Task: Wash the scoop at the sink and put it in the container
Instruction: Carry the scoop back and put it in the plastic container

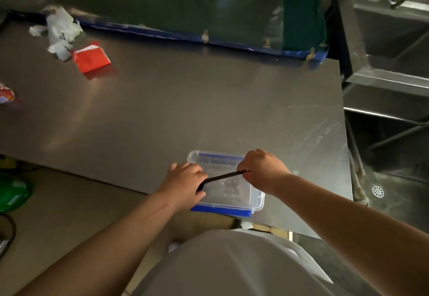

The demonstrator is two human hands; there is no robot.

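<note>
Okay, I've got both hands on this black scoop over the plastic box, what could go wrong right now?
Three risks:
1. The clear container sits at the near edge of the steel table; a push could tip it off.
2. Left hand and right hand each hold an end of the thin scoop; it could bend or slip.
3. The sink is away to the right, so carrying could mean drips or a drop.

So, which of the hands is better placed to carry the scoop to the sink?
Probably the right hand: it pinches the black scoop by its handle end, and the sink lies on that side. The left hand covers the other end.
</note>
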